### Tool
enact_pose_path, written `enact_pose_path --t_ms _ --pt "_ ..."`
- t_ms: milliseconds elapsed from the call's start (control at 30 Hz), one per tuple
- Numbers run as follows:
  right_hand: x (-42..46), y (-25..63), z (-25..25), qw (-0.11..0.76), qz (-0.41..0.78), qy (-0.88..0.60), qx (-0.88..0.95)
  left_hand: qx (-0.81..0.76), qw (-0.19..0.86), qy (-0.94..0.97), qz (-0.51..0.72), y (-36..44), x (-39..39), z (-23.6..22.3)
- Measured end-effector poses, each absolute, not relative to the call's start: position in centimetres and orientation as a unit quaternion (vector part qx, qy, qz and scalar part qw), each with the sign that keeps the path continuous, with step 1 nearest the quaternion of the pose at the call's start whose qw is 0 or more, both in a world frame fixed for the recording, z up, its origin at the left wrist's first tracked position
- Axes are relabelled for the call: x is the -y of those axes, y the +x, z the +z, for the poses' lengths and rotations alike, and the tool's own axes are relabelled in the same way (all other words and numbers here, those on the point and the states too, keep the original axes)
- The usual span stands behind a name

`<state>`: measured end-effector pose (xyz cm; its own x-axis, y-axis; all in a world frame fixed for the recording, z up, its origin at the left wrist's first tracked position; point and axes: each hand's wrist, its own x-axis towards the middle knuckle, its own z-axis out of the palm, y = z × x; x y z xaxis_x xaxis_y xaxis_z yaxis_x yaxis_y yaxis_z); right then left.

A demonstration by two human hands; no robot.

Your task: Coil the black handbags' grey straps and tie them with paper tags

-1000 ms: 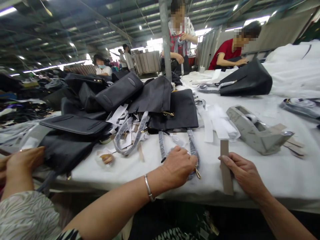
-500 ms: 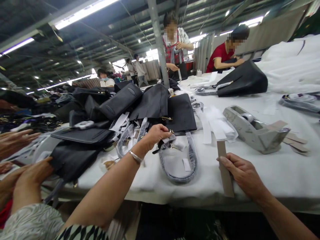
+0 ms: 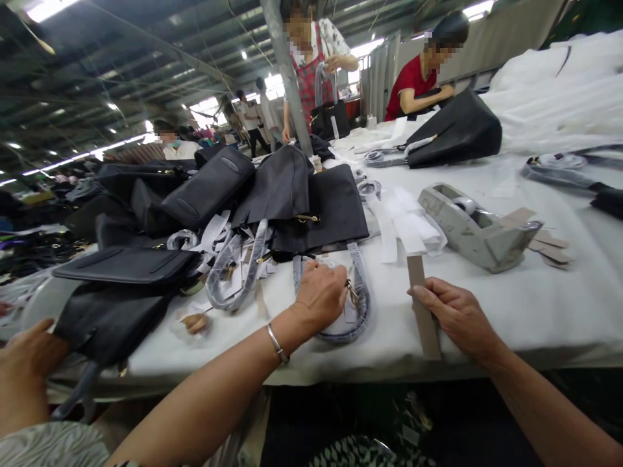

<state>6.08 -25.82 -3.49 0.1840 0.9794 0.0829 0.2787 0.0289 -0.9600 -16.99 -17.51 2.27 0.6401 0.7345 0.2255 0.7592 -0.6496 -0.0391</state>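
A black handbag [image 3: 335,207] lies flat on the white table [image 3: 511,305], its plastic-wrapped grey handles [image 3: 357,305] looping toward me. My left hand [image 3: 321,295], with a silver bangle on the wrist, is closed on the handles near a small brass clasp [image 3: 350,288]. My right hand [image 3: 455,314] rests near the table's front edge and pinches a long brown cardboard strip [image 3: 422,311] against the cloth.
Several black bags [image 3: 204,188] are piled at the left. A grey tape dispenser [image 3: 474,227] and white paper strips [image 3: 403,224] sit beyond my right hand. Another person's hand [image 3: 24,363] holds a bag at far left. Two people work at the far end.
My left hand, raised with the handles half a second ago, has come back down to the table with them. My right hand stayed on the cardboard strip.
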Motion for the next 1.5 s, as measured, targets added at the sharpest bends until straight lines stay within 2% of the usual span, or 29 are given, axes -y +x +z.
enact_pose_path --t_ms 67,133,333,400,467,567,667,800,867,933,1033,1133,1333,1400,1500 --pt "25.9 6.2 -3.5 0.469 0.371 -0.589 0.543 0.45 0.089 -0.879 -0.127 -17.3 17.2 3.1" --pt "26.2 6.2 -3.0 0.436 0.381 -0.576 0.578 0.491 0.064 -0.85 -0.18 -17.5 16.4 3.8" --pt "25.4 3.6 1.6 0.374 0.348 -0.457 0.728 0.559 -0.217 -0.692 -0.403 -18.6 12.9 3.4" --pt "24.0 1.3 2.9 0.297 0.294 -0.418 0.807 0.552 -0.26 -0.656 -0.445 -18.9 12.5 3.4" --pt "22.5 -1.0 3.5 0.182 0.231 -0.4 0.868 0.55 -0.227 -0.672 -0.44 -18.9 12.8 3.6" --pt "20.7 -2.7 3.2 0.08 0.195 -0.383 0.9 0.518 -0.064 -0.777 -0.352 -18.5 14.5 3.7" --pt "20.7 -1.6 2.6 0.124 0.288 -0.363 0.878 0.45 0.012 -0.865 -0.22 -18.3 16.4 2.9" --pt "22.4 2.2 1.7 0.3 0.434 -0.454 0.718 0.428 -0.047 -0.892 -0.137 -18.5 18.3 1.6" --pt "23.3 3.9 1.1 0.403 0.473 -0.517 0.589 0.423 -0.077 -0.892 -0.138 -18.6 19.0 1.5" --pt "23.9 4.8 0.4 0.463 0.483 -0.576 0.47 0.391 -0.098 -0.905 -0.134 -18.8 19.8 1.6" --pt "24.8 4.8 -0.2 0.437 0.519 -0.622 0.391 0.315 -0.115 -0.935 -0.115 -19.5 20.7 1.7" --pt "25.6 4.1 -0.3 0.394 0.574 -0.592 0.407 0.262 -0.135 -0.949 -0.115 -20.6 21.3 1.4" --pt "27.2 3.6 -0.5 0.382 0.581 -0.576 0.429 0.254 -0.117 -0.953 -0.116 -21.4 22.0 0.2" --pt "28.2 3.6 -0.6 0.371 0.587 -0.577 0.429 0.271 -0.176 -0.934 -0.154 -21.3 21.5 0.2" --pt "29.6 3.3 -0.7 0.36 0.593 -0.581 0.425 0.317 -0.364 -0.836 -0.261 -21.3 19.9 1.4"
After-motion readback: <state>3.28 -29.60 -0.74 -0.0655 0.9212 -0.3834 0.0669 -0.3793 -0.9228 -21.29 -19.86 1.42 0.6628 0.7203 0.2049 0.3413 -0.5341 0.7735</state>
